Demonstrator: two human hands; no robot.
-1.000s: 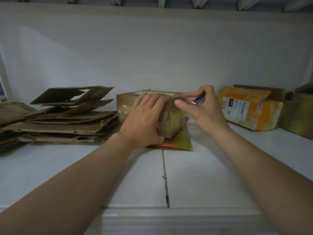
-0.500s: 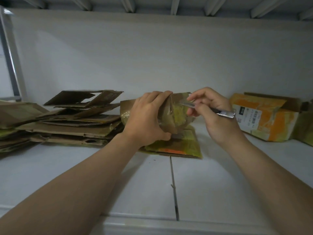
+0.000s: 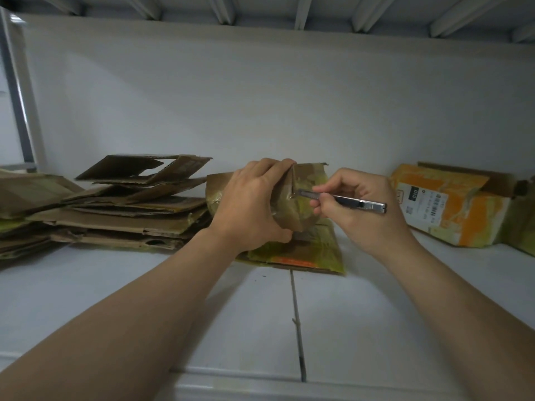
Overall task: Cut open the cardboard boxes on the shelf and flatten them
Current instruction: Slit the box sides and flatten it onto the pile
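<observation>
A small brown cardboard box with yellowish tape stands at the middle of the white shelf, one flap lying open on the shelf in front. My left hand grips the box from the left, fingers over its top edge. My right hand holds a slim metal utility knife, and the blade tip touches the box's taped right side.
A stack of flattened cardboard lies at the left. An orange and yellow box with a white label sits at the right, with another box cut off by the frame edge. A seam runs down the shelf's middle.
My left hand has tilted the box up so its side faces right. My right hand has dropped from the box's top edge and turned the knife level against that side.
</observation>
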